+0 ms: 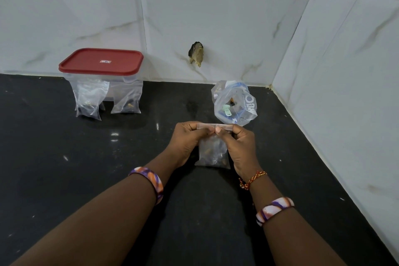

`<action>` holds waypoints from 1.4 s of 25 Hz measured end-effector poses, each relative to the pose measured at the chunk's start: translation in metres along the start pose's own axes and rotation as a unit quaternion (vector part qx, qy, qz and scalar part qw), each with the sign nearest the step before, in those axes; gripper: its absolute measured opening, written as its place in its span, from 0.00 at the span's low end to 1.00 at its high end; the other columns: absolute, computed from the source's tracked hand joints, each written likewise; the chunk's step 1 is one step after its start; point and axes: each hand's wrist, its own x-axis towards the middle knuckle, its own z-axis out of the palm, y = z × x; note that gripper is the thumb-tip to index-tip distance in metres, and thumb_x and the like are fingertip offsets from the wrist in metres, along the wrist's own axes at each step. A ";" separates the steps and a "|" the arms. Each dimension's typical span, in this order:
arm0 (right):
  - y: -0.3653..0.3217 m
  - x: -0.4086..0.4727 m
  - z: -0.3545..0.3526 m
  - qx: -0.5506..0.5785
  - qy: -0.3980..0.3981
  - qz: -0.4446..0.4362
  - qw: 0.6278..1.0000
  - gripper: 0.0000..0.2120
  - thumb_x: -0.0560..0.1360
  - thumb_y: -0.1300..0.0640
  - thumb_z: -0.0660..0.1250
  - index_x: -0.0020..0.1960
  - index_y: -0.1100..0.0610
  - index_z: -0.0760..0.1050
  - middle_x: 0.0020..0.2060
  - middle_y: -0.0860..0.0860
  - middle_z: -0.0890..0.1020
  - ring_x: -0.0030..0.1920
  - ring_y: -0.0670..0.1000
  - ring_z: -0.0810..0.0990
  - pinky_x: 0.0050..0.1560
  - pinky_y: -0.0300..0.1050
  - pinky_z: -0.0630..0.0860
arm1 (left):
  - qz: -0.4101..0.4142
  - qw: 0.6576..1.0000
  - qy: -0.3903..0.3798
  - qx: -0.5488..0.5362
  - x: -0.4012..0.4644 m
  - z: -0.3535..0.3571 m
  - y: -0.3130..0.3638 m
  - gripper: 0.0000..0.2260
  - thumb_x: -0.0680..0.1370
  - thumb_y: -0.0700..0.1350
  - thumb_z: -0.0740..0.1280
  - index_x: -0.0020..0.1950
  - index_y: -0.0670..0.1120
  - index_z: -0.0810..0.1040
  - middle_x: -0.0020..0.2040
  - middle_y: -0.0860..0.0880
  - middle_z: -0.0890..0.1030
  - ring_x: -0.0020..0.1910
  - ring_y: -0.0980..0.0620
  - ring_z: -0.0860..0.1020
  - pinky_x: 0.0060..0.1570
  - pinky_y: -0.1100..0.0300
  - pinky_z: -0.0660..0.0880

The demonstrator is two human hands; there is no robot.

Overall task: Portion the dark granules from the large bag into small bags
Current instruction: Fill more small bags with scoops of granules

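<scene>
I hold a small bag upright near the middle of the black tabletop, its base resting on the surface and dark granules settled in the lower half. My left hand and right hand meet at the top strip, the fingers of both pressed together, pinching the zip seal from either side.

This looks like the sealing step. To do it well, I judge I should press from the centre where my thumbs touch and run outward along the strip to each corner, keeping the bag standing so no granules ride up into the track. A little air squeezed out first would help it lie flat, and a light tug below the strip would check the closure.

The large bag sits just beyond my hands at about one o'clock, mouth open, with a pale green scoop inside. Two filled small bags lean against a red-lidded container at ten o'clock, well apart from me; the sealed one probably belongs beside them.
</scene>
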 end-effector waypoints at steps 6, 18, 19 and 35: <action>-0.003 -0.001 0.002 -0.020 0.044 0.005 0.999 0.08 0.75 0.61 0.66 0.39 0.53 0.81 0.37 0.54 0.82 0.42 0.52 0.81 0.46 0.45 0.80 | 0.011 1.000 -0.017 -0.001 -0.003 -0.004 -0.003 0.10 0.79 0.38 0.60 0.46 0.38 0.82 0.38 0.46 0.84 0.38 0.53 0.83 0.43 0.60 0.81; -0.008 0.015 0.086 -0.193 -0.120 -0.036 0.973 0.10 0.67 0.64 0.73 0.42 0.50 0.79 0.33 0.46 0.81 0.31 0.39 0.77 0.40 0.37 0.78 | 0.133 0.916 0.234 0.296 0.009 -0.080 0.022 0.12 0.77 0.39 0.63 0.60 0.40 0.77 0.55 0.41 0.78 0.53 0.46 0.76 0.54 0.56 0.72; -0.007 0.024 0.106 -0.195 -0.121 -0.048 0.972 0.08 0.67 0.64 0.73 0.43 0.53 0.80 0.34 0.47 0.82 0.32 0.40 0.78 0.41 0.39 0.78 | 0.134 0.886 0.294 0.333 0.010 -0.088 0.028 0.16 0.76 0.39 0.65 0.64 0.42 0.73 0.59 0.41 0.75 0.58 0.45 0.74 0.57 0.54 0.72; -0.050 0.039 0.081 -0.282 0.007 -0.314 0.907 0.11 0.75 0.54 0.66 0.37 0.57 0.79 0.31 0.50 0.81 0.31 0.47 0.76 0.33 0.40 0.71 | 0.186 0.881 0.168 0.400 0.019 -0.048 0.046 0.14 0.74 0.38 0.67 0.60 0.44 0.74 0.55 0.47 0.77 0.49 0.53 0.76 0.50 0.59 0.76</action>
